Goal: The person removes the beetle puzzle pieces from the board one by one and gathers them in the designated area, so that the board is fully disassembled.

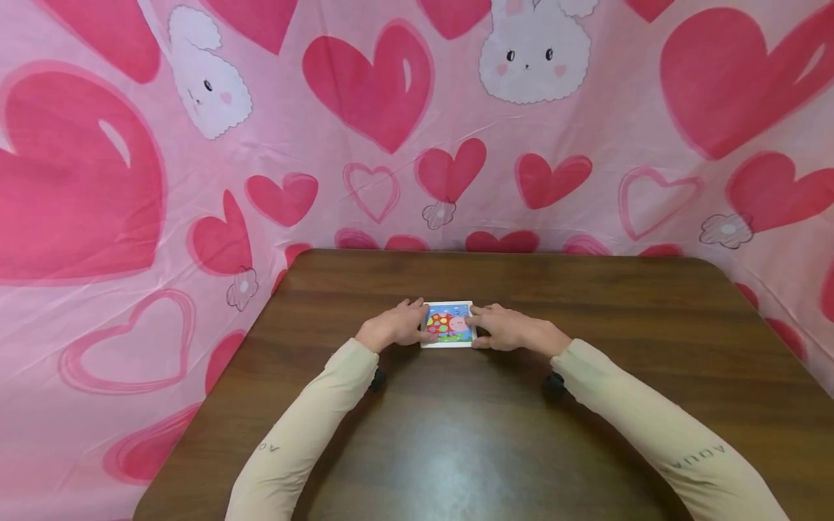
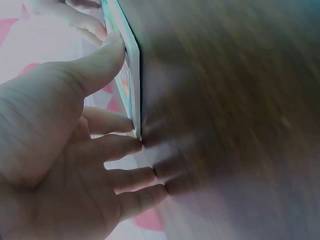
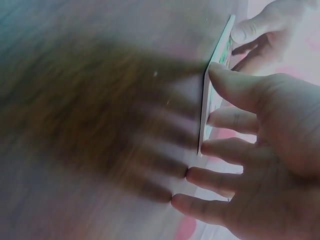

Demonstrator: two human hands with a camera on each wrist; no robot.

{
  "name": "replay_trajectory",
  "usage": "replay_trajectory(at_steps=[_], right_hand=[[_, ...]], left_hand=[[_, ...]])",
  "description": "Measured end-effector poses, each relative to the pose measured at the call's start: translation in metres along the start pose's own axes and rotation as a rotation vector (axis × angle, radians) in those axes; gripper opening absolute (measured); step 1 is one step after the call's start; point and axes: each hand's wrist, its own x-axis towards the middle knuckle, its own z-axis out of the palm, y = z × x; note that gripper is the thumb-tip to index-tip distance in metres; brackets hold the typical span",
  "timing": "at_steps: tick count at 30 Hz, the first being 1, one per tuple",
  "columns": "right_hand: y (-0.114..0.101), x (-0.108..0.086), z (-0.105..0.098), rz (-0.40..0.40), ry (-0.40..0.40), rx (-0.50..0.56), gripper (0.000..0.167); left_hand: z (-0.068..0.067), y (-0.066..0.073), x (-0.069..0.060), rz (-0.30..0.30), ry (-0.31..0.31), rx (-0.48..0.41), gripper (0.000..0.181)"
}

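Observation:
A thin, flat picture board (image 1: pixel 449 327) with a white border lies on the table in the head view. Its face shows a cartoon ladybird, red with coloured spots, on blue and green. My left hand (image 1: pixel 399 323) touches the board's left side: the thumb is on the near part of the edge, and the other fingers are extended, some tips on the table. On the opposite side my right hand (image 1: pixel 511 328) touches the right edge in much the same way, thumb near and fingers spread. Both wrist views show the board (image 2: pixel 135 82) from its edge, lying low against the tabletop.
The brown wood-grain table (image 1: pixel 449 434) has rounded far corners and stands against a pink cloth (image 1: pixel 391 188) printed with hearts and rabbits. Light glares off the tabletop's near middle. A dark round thing (image 1: pixel 554 386) shows under the right wrist.

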Motion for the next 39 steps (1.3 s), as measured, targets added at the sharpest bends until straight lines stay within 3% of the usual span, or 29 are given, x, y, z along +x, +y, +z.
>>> replay_trajectory(at_steps=[13, 25, 39], right_hand=[[0.025, -0.016, -0.002, 0.027, -0.008, 0.061, 0.062], [0.039, -0.026, -0.003, 0.057, -0.008, 0.091, 0.061], [0.053, -0.045, -0.002, 0.048, 0.02, 0.084, 0.059]], left_hand=[[0.001, 0.025, 0.02, 0.019, 0.007, 0.055, 0.08], [0.001, 0.042, 0.029, 0.009, -0.002, 0.048, 0.08], [0.001, 0.063, 0.041, 0.041, 0.007, 0.09, 0.081]])
